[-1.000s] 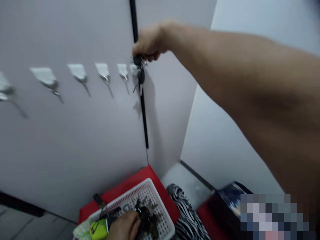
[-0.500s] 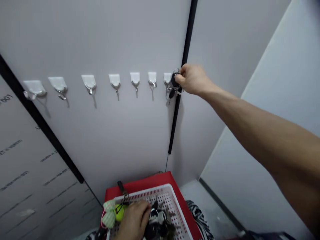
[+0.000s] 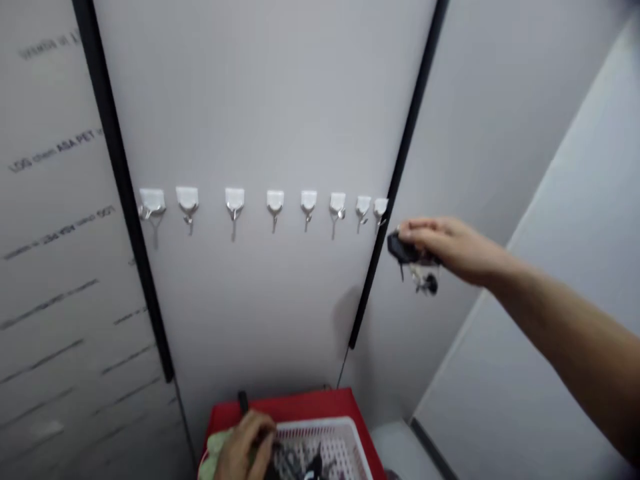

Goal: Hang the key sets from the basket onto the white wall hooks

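Observation:
My right hand (image 3: 445, 247) pinches a bunch of keys (image 3: 411, 257) by its black fob, held in the air right of the hook row. Metal keys and a dark round piece dangle below it, blurred. My left hand (image 3: 247, 443) is low, at the left side of a white plastic basket (image 3: 350, 433), with fingers curled; whatever is in them is hidden. Dark keys (image 3: 313, 463) lie inside the basket. A pale green soft item (image 3: 216, 443) sits beside my left hand, partly covered. A black strap (image 3: 243, 401) shows just behind that hand.
Several white hooks (image 3: 275, 200) line the grey wall, nothing hanging on them. Black vertical strips (image 3: 415, 107) flank the panel. The basket rests on a red surface (image 3: 305, 403). Printed lettering (image 3: 60, 150) covers the left panel; a pale wall (image 3: 575, 280) stands at right.
My right hand has drawn the keys away from the rightmost hooks, to the right. My left hand has shifted toward the basket's left edge. The view has tilted up and left.

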A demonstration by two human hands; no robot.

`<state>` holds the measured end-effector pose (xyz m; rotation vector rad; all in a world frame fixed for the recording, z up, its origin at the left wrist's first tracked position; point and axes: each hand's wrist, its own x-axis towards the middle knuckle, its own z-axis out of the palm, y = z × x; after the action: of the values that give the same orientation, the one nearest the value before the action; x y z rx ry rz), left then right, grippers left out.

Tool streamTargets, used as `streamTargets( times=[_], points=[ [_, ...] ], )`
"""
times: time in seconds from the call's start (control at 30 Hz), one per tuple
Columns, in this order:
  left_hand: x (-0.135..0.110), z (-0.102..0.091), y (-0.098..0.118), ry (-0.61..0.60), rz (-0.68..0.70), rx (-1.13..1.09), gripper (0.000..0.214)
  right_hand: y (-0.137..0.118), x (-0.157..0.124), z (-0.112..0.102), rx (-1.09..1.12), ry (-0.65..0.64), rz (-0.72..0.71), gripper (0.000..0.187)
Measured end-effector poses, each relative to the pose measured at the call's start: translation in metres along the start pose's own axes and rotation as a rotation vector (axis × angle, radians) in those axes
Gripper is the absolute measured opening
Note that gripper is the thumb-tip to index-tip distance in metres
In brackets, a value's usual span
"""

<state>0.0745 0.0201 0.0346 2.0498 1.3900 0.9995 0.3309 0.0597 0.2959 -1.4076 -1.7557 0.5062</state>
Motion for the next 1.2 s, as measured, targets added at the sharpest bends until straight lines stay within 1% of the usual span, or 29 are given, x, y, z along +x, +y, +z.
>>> streamTargets(
  times=[0.03, 0.1, 0.17, 0.2, 0.27, 0.33, 0.37, 0.4, 0.43, 0.47, 0.53, 0.57, 0.63, 0.67, 0.73, 0.77, 0.8, 0.87, 0.93, 0.97, 1.07, 1.2],
  points=[
    [-0.002, -0.005, 0.000, 0.046, 0.014, -0.018, 0.019, 0.013, -0.012, 0.021, -0.015, -0.113, 0.026, 0.014],
    [-0.005, -0.015, -0.002, 0.098, 0.016, -0.013, 0.016, 0.041, -0.034, 0.067, -0.008, -0.318, 0.075, 0.016],
    [-0.006, -0.021, -0.007, 0.088, -0.025, 0.017, 0.015, 0.068, -0.056, 0.110, 0.032, -0.472, 0.104, 0.016],
    [-0.006, -0.023, -0.010, 0.059, -0.055, 0.037, 0.015, 0.079, -0.066, 0.129, 0.048, -0.524, 0.113, 0.015],
    [-0.008, -0.024, -0.016, -0.011, -0.116, 0.075, 0.016, 0.100, -0.083, 0.160, 0.059, -0.611, 0.123, 0.014],
    [-0.012, -0.020, -0.019, -0.049, -0.158, 0.086, 0.016, 0.114, -0.094, 0.180, 0.037, -0.709, 0.104, 0.012],
    [-0.014, -0.018, -0.020, -0.047, -0.168, 0.077, 0.016, 0.119, -0.098, 0.187, 0.023, -0.729, 0.085, 0.012],
    [-0.017, -0.015, -0.019, -0.038, -0.171, 0.058, 0.015, 0.123, -0.100, 0.192, 0.015, -0.712, 0.068, 0.013],
    [-0.020, -0.012, -0.018, -0.029, -0.169, 0.032, 0.015, 0.125, -0.101, 0.195, 0.020, -0.659, 0.066, 0.015],
    [-0.022, -0.009, -0.016, -0.030, -0.162, 0.002, 0.014, 0.126, -0.100, 0.199, 0.047, -0.578, 0.089, 0.018],
    [-0.022, -0.007, -0.008, -0.079, -0.128, -0.052, 0.014, 0.124, -0.096, 0.205, 0.184, -0.418, 0.203, 0.029],
    [-0.018, -0.007, -0.004, -0.108, -0.109, -0.081, 0.014, 0.121, -0.091, 0.209, 0.286, -0.371, 0.270, 0.035],
    [-0.001, -0.010, 0.007, -0.122, -0.107, -0.166, 0.015, 0.112, -0.081, 0.216, 0.522, -0.342, 0.373, 0.046],
    [0.011, -0.013, 0.013, -0.098, -0.135, -0.239, 0.018, 0.107, -0.074, 0.218, 0.643, -0.348, 0.402, 0.049],
    [0.038, -0.019, 0.026, -0.043, -0.241, -0.455, 0.031, 0.097, -0.061, 0.221, 0.857, -0.388, 0.432, 0.052],
    [0.051, -0.022, 0.033, -0.049, -0.295, -0.576, 0.038, 0.092, -0.055, 0.222, 0.938, -0.409, 0.438, 0.053],
    [0.063, -0.024, 0.038, -0.088, -0.336, -0.678, 0.044, 0.088, -0.050, 0.222, 0.995, -0.421, 0.438, 0.054],
    [0.078, -0.024, 0.047, -0.205, -0.380, -0.826, 0.051, 0.083, -0.043, 0.221, 1.046, -0.421, 0.431, 0.054],
    [0.084, -0.022, 0.050, -0.310, -0.394, -0.907, 0.053, 0.081, -0.041, 0.219, 1.042, -0.401, 0.437, 0.054],
    [0.084, -0.021, 0.050, -0.342, -0.399, -0.933, 0.053, 0.081, -0.041, 0.218, 1.031, -0.389, 0.444, 0.054],
    [0.080, -0.017, 0.047, -0.386, -0.414, -0.960, 0.054, 0.082, -0.047, 0.217, 0.997, -0.373, 0.459, 0.054],
    [0.075, -0.013, 0.047, -0.393, -0.417, -0.903, 0.054, 0.079, -0.051, 0.222, 0.936, -0.391, 0.442, 0.053]
  ],
)
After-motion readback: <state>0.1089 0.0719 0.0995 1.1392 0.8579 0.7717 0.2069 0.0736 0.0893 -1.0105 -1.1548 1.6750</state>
